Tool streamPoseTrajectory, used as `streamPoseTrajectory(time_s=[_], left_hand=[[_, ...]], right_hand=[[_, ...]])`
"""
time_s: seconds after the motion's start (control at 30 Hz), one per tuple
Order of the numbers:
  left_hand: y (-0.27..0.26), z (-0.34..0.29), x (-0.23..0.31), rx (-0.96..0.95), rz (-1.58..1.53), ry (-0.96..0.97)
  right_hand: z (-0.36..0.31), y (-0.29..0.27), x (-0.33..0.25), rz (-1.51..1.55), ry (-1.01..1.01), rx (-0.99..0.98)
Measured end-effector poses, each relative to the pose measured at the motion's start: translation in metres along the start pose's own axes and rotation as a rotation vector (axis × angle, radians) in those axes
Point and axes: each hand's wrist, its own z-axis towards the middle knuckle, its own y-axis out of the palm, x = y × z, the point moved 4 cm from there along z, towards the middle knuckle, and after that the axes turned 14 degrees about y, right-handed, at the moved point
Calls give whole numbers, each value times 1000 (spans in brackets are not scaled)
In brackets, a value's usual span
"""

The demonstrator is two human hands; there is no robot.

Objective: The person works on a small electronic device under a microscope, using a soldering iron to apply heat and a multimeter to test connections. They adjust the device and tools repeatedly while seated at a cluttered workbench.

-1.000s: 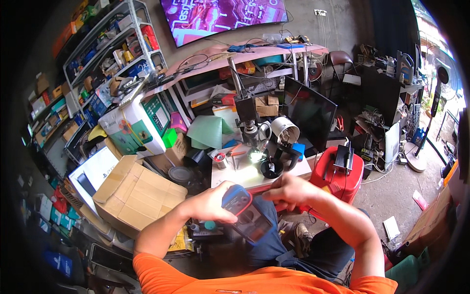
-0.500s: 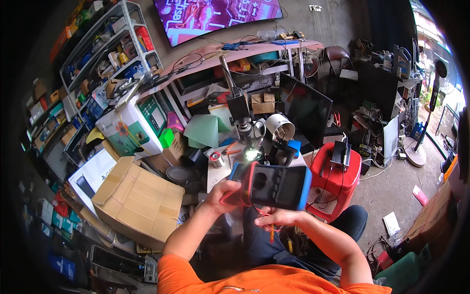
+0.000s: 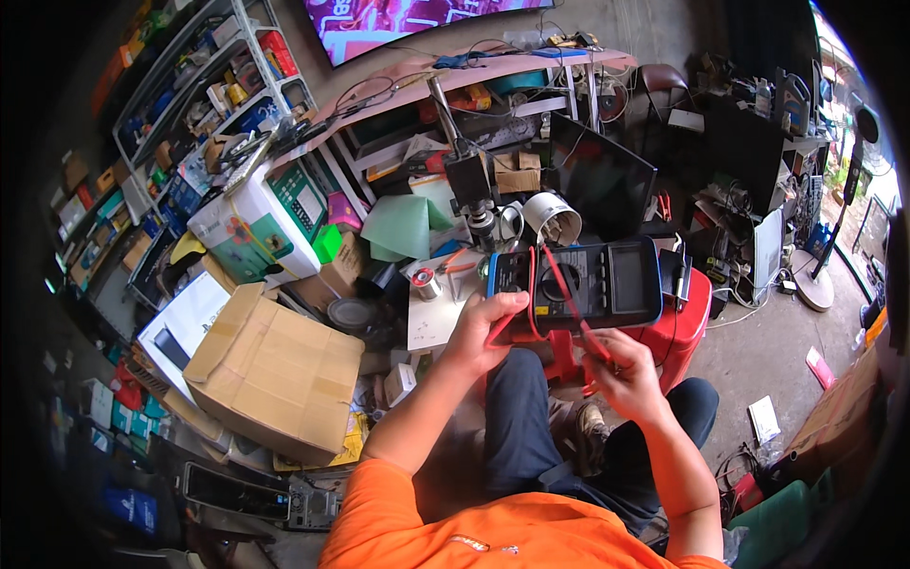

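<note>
A multimeter (image 3: 578, 283) of matt black plastic with a blue rubbery surround is seen. Left of the multimeter, matt brown corrugated cardboard forms a box (image 3: 275, 370). Beneath the multimeter, a glossy red plastic stool (image 3: 687, 327) is visible. Its leads (image 3: 569, 299) are sheathed in smooth red plastic.

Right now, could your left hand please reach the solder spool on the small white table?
Probably yes. The solder spool sits on the white table just beyond the left hand, with nothing between them, though that hand grips the multimeter and would need to let go first.

Multimeter (image 3: 586, 283) black, blue-edged; test lead (image 3: 569, 299) red; stool (image 3: 684, 322) red; sleeve (image 3: 398, 498) orange.
</note>
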Motion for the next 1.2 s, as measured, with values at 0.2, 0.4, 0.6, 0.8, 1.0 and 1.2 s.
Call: streamPoseTrajectory(time_s=[0.2, 0.4, 0.6, 0.8, 1.0, 1.2], left_hand=[[3, 12, 2, 105, -209, 33], [31, 30, 25, 100, -92, 231], [45, 40, 28, -12, -133, 225], [52, 40, 19, 12, -74, 249], [46, 40, -1, 102, -27, 250], [42, 40, -23, 136, 7, 210]], right_hand=[[-1, -2, 8, 286, 527, -304], [-5, -7, 47, 638, 458, -301], [-14, -12, 51, 897, 437, -267], [-10, -14, 40, 450, 258, 81], [-1, -30, 7, -139, -70, 353], [12, -52, -12, 161, -93, 226]])
